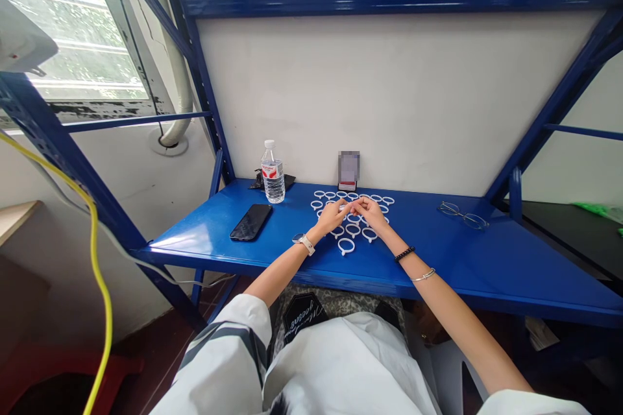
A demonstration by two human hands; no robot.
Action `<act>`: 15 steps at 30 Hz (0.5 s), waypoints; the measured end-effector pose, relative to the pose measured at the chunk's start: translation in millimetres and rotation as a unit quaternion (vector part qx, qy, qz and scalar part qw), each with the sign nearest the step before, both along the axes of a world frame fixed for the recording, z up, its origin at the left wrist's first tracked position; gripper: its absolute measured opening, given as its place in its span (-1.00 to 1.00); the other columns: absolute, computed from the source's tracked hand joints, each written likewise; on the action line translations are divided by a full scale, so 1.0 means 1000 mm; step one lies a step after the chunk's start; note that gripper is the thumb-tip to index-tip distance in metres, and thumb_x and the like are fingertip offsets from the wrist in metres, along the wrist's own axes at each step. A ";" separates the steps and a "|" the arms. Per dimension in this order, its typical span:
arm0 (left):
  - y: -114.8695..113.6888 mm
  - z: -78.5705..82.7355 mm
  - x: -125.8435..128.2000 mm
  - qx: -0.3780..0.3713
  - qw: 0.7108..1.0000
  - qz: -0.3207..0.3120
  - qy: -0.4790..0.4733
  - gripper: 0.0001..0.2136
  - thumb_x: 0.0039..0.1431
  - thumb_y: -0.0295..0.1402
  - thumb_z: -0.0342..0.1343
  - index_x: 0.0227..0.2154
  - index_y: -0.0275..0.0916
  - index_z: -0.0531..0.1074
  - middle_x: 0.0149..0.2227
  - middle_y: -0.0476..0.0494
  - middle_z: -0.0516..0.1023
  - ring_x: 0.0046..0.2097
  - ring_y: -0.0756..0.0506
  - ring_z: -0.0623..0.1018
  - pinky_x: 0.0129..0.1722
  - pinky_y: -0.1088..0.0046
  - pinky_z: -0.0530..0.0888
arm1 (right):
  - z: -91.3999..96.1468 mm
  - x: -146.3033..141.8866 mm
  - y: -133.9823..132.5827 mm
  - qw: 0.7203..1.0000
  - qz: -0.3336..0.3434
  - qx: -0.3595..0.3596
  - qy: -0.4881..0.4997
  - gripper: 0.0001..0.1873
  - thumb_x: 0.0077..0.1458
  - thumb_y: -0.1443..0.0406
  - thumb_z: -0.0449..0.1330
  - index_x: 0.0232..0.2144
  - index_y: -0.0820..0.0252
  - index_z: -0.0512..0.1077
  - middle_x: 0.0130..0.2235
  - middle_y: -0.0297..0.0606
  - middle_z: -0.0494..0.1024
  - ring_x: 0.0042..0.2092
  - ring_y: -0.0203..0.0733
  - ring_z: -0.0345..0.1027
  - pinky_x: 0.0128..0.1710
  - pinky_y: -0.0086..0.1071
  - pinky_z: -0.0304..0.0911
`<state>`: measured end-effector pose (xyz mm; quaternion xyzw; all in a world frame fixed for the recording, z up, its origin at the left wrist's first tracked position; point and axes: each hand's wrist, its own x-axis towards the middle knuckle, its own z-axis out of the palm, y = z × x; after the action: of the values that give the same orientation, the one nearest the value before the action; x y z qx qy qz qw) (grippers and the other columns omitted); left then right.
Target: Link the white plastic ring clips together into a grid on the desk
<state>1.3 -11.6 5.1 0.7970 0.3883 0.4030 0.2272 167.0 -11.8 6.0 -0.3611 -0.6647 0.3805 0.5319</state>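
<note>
Several white rings (346, 246), each with a small nub on its edge, lie spread out on the blue tabletop (467, 259). Over the middle of them, my left hand (333, 215) and my right hand (370, 213) meet at the fingertips. The fingers of both hands are pinched together. What they hold, if anything, is too small and hidden to make out. One ring (369, 234) lies just below my right hand, and another ring (316, 205) is to the left of my left hand. My hands cover part of the group.
A black phone (251, 222) lies at the left, with a water bottle (273, 172) standing behind it. Glasses (462, 214) rest at the right. A small card stand (348, 172) is against the wall. Blue metal posts (559, 104) frame the table; a yellow cable (100, 272) hangs left.
</note>
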 end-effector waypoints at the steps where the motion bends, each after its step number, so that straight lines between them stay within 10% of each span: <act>1: 0.000 0.000 0.000 0.000 1.000 0.000 0.003 -0.51 0.28 0.05 -0.23 -0.30 -0.29 0.40 -0.68 0.02 0.37 -0.60 -0.01 0.40 -0.50 0.52 0.28 | 0.000 0.001 0.000 1.000 -0.001 0.000 -0.003 -0.53 -0.09 -0.12 0.27 -0.44 0.17 0.41 -0.45 -0.24 0.51 -0.36 -0.14 0.43 -0.27 -0.22 0.40; 15: -0.001 0.001 -0.001 0.000 1.000 0.002 0.001 -0.49 0.27 0.07 -0.22 -0.27 -0.30 0.40 -0.65 -0.01 0.39 -0.59 -0.01 0.40 -0.50 0.53 0.27 | 0.000 -0.003 -0.002 1.000 -0.001 -0.008 0.024 -0.55 -0.12 -0.09 0.31 -0.42 0.15 0.41 -0.44 -0.26 0.51 -0.33 -0.12 0.43 -0.25 -0.23 0.39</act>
<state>0.6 -12.1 6.5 0.7965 0.3900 0.4028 0.2262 164.3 -13.5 5.9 -0.3571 -0.6483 0.3937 0.5451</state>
